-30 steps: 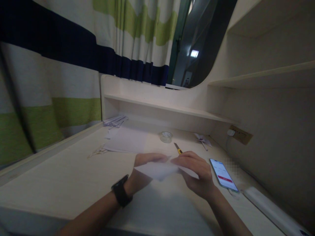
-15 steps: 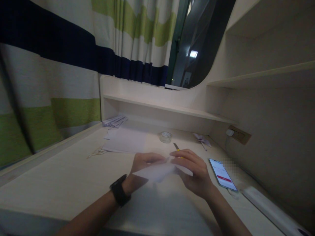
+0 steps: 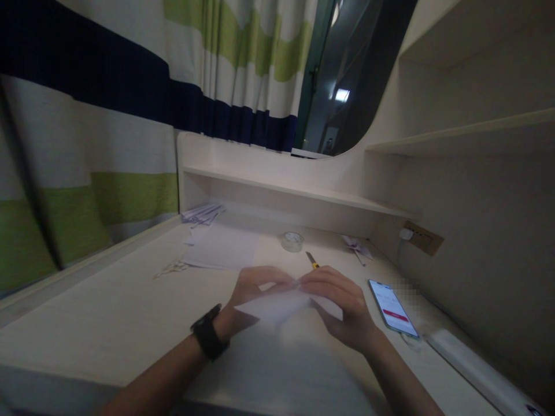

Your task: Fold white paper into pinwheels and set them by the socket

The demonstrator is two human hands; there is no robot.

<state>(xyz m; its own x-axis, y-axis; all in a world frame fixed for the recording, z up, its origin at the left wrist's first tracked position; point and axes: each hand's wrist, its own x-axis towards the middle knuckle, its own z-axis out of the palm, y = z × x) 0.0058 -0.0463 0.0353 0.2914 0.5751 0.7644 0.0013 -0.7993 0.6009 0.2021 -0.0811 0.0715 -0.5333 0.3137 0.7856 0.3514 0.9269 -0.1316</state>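
A folded piece of white paper point(image 3: 281, 303) is held up above the front of the desk, one pointed corner toward the left. My left hand point(image 3: 255, 292), with a black watch on its wrist, is closed on the paper's left part. My right hand point(image 3: 342, 300) grips it from the right, its fingers bent over the top edge. The fingertips of both hands come together at the paper's upper middle, and the thumbs are mostly hidden. Just beyond my right fingers lies a yellow utility knife point(image 3: 312, 260), its blade showing and its handle partly covered.
A roll of clear tape point(image 3: 292, 241) stands behind the hands. White sheets point(image 3: 221, 245), folded paper strips point(image 3: 203, 214) and rubber bands point(image 3: 173, 267) lie on the left. Toward the right are a paper pinwheel point(image 3: 358, 247), a lit phone point(image 3: 393, 309) and a long white object point(image 3: 472, 364).
The fingertips of both hands have drawn slightly closer together at the paper's top. The paper stays in nearly the same place, held by both hands.
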